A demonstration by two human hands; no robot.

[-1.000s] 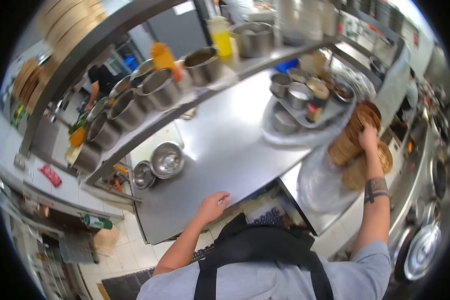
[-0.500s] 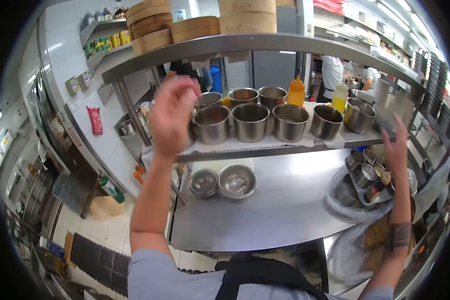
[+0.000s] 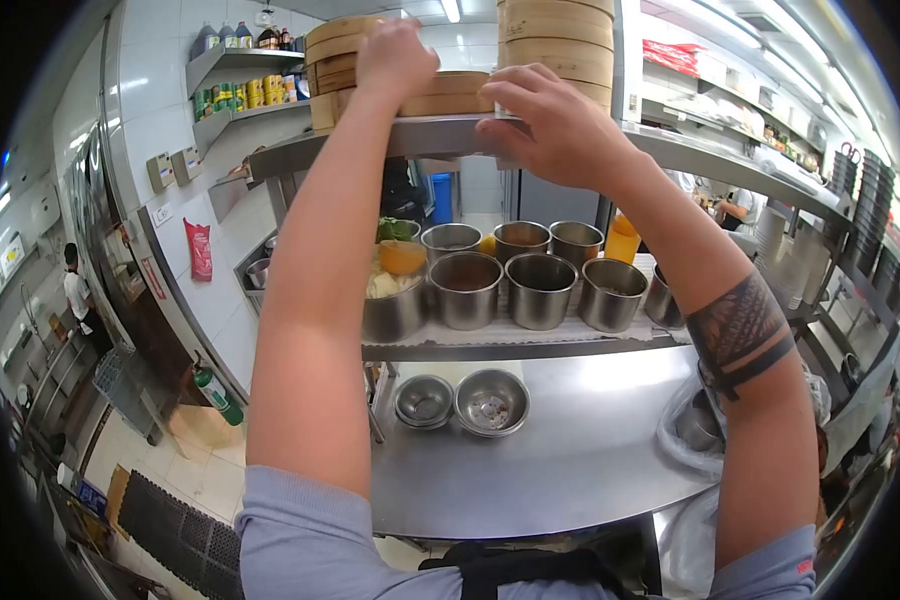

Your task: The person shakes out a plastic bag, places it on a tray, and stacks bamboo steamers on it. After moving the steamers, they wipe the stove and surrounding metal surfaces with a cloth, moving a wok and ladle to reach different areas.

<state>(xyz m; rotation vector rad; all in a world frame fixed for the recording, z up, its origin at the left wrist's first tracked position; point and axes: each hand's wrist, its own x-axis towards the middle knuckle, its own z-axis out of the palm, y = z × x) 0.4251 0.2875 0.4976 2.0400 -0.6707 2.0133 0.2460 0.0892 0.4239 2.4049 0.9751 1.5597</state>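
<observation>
Both of my arms reach up to the top shelf (image 3: 330, 150). My left hand (image 3: 398, 62) is curled closed, in front of the left stack of bamboo steamers (image 3: 332, 55) and the left end of a low bamboo steamer (image 3: 452, 94). What its fingers hold, if anything, I cannot tell. My right hand (image 3: 555, 125) is open, thumb apart from the fingers. Its fingertips are right at the low steamer's right end, and the hand overlaps the taller steamer stack (image 3: 560, 45) behind it.
Several steel pots (image 3: 467, 290) line the lower shelf, one holding an orange bowl (image 3: 402, 257). An orange squeeze bottle (image 3: 622, 240) stands behind my right arm. Two steel bowls (image 3: 492, 403) sit on the steel counter (image 3: 570, 450). A person (image 3: 78, 290) is far left.
My left hand has risen from above the pots to the steamers. My right hand has swung up and inward from the far right to the low steamer's end. The view has tilted up.
</observation>
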